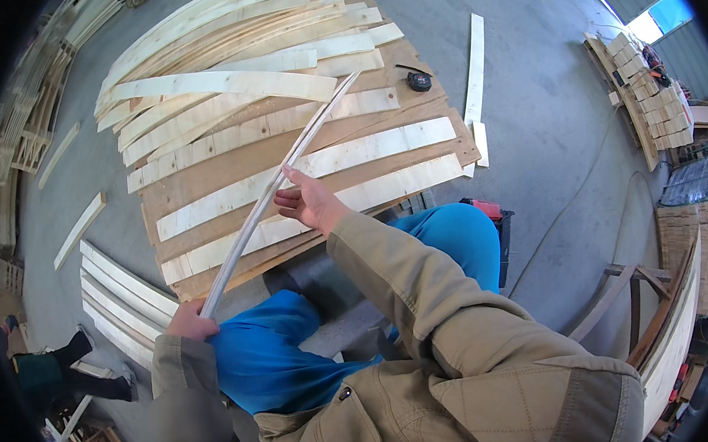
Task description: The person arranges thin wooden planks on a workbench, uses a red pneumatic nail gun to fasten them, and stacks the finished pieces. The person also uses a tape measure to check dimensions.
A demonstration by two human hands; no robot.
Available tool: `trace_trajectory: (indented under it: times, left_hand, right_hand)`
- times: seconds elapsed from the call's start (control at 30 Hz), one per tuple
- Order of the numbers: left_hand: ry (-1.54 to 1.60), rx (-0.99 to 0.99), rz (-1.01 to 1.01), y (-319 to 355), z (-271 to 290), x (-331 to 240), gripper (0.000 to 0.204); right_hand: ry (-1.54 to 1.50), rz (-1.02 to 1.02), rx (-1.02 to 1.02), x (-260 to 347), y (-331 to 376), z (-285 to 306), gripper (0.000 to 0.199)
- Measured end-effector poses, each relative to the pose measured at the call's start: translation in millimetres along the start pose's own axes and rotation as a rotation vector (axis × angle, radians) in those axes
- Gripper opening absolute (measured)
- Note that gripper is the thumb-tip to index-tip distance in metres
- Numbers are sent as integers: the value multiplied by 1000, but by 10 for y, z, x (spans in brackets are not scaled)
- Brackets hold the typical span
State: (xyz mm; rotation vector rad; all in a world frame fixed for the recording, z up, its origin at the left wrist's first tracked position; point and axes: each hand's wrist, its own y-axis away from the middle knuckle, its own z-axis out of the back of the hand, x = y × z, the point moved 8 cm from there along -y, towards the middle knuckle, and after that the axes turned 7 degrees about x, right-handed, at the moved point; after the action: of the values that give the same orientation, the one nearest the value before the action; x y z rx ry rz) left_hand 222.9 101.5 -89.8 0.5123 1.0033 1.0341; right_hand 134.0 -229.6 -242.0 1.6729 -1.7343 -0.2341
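Observation:
A long, thin wooden slat (pixel 248 223) slants from my lap up over the worktable, seen nearly edge-on. Dark lines run along it; whether it is one piece or a few stacked, I cannot tell. My left hand (pixel 188 320) is closed around its near end, by my left knee. Partway up, my right hand (pixel 316 201) rests against its right side, fingers apart and fingertips at the edge, not wrapped around it. Beneath lie pale wooden slats (pixel 308 170) in rows on a brown wooden board (pixel 431 90). The far tip of the held slat reaches the overlapping slats (pixel 227 83).
A black tape measure (pixel 419 81) lies at the board's right edge. More slats lie on the floor at the left (pixel 119 298) and right (pixel 474 62). Stacked wood blocks (pixel 651 89) stand far right. Another person's legs (pixel 92 379) show at lower left.

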Motion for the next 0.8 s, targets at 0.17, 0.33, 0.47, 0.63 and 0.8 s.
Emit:
trace_trajectory:
  times: [0.17,0.33,0.47,0.63,0.8]
  left_hand:
    - [-18,14,25,36,-19,-60,43]
    - [-52,10,31,84,-20,-67,54]
    - [-130,19,41,71,84,79,62]
    - [-103,7,-97,-25,41,73,65]
    - [48,66,-88,66,-32,-28,70]
  right_hand:
    - [-104,40,12,-25,-174,74,41]
    - [-161,84,95,-66,-243,67,33]
    - [-151,157,211,-29,-174,2,33]
    - [-197,200,214,36,-1,98,29]
    - [-147,209,328,154,145,92,29]
